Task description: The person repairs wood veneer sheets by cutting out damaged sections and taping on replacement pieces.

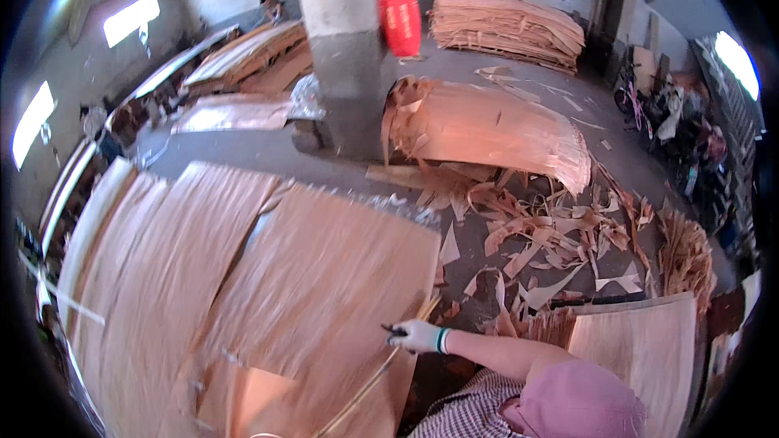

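Note:
Neither of my hands shows in the head view. Large thin wood veneer sheets (324, 259) lie before me, overlapping and blurred by motion. Near the bottom, a smooth orange-toned patch (260, 397) shows among them. A co-worker in a pink cap (580, 397) leans in from the lower right. That person's gloved hand (422, 336), with a green-edged cuff, closes around a small dark tool (395, 330) at the right edge of the sheets; its kind is unclear. Beside that hand, a long thin yellowish strip (365, 389) runs down to the bottom edge.
Torn veneer scraps (560, 235) litter the floor at the right. Behind them sits a curved veneer pile (495, 126). A concrete pillar (345, 49) stands by a red bag (400, 20). Taller veneer stacks (503, 28) lie at the back; clutter (690, 130) lines the right wall.

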Tool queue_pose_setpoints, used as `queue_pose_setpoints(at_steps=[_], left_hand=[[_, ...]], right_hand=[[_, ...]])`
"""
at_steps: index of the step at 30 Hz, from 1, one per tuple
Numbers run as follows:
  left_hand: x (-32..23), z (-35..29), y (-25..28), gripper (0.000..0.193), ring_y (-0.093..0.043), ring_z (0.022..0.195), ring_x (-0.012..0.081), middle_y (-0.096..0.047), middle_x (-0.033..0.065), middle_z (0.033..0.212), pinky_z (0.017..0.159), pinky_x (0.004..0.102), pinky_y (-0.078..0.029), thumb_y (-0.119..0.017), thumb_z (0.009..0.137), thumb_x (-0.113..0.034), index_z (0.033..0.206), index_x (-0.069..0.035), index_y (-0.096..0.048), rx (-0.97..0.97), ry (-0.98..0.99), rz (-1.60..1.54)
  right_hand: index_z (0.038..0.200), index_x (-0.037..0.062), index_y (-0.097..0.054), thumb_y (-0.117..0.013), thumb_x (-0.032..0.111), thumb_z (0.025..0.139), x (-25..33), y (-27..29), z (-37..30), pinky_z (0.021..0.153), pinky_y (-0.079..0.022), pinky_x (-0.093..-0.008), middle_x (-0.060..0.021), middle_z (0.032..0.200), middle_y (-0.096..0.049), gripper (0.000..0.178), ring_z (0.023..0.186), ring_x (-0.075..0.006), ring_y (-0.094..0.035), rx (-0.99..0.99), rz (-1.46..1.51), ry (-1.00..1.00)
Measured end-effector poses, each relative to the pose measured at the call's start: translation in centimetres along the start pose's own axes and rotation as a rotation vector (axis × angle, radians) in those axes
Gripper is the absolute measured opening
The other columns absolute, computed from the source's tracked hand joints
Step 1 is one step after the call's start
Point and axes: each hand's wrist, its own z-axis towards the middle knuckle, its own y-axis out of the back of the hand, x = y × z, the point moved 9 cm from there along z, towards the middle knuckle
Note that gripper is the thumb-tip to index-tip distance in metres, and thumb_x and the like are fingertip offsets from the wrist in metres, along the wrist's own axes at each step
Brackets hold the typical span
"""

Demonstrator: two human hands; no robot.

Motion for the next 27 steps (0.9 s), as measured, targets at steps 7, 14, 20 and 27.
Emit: queue_pose_setpoints(at_steps=[7,14,20,27], left_hand=[[-28.7,1.6,21.1,0.037,-0.063,0.051,0.0303,-0.065,0.0155,0.063,0.048,0.0409,-0.051,-0.063,0.084,-0.045,0.080,-0.009,-0.071,-0.371,-0.106,-0.168],[-62.8,2.3,30.2,0.022,-0.062,0.058,0.0392,-0.058,0.0223,0.061,0.053,0.0464,-0.046,-0.062,0.078,-0.022,0.087,-0.002,-0.062,-0.044,-0.574,-0.697],[-87.1,-0.8,32.5,0.056,-0.061,0.078,0.0466,-0.061,0.0304,0.085,0.069,0.0494,-0.049,-0.059,0.083,-0.031,0.130,-0.004,-0.044,0.406,-1.130,-0.881],[-102.1,1.6,38.6,0.072,-0.063,0.096,0.0389,-0.060,0.0261,0.112,0.083,0.0398,-0.050,-0.064,0.084,-0.021,0.143,-0.004,-0.027,0.355,-1.445,-1.199]], right_hand=[[0.113,0.0116,-0.064,-0.057,0.023,0.093,-3.1,11.6,-5.5,0.057,-0.043,-0.0225,0.0025,0.078,-0.058,0.025,0.063,-0.0067,-0.050,0.396,0.243,0.122],[0.131,0.0074,-0.050,-0.052,0.006,0.094,0.0,20.8,-5.0,0.082,-0.041,-0.0227,-0.0010,0.111,-0.060,0.037,0.091,-0.0077,-0.050,0.695,0.563,0.241],[0.133,0.0091,-0.051,-0.057,0.012,0.093,2.8,29.9,-0.2,0.074,-0.044,-0.0208,-0.0036,0.117,-0.058,0.041,0.090,-0.0060,-0.051,0.499,0.722,0.332],[0.122,0.0009,-0.053,-0.053,0.003,0.089,2.8,50.2,4.1,0.083,-0.051,-0.0287,-0.0072,0.110,-0.061,0.033,0.098,-0.0146,-0.059,0.008,0.892,0.288]])
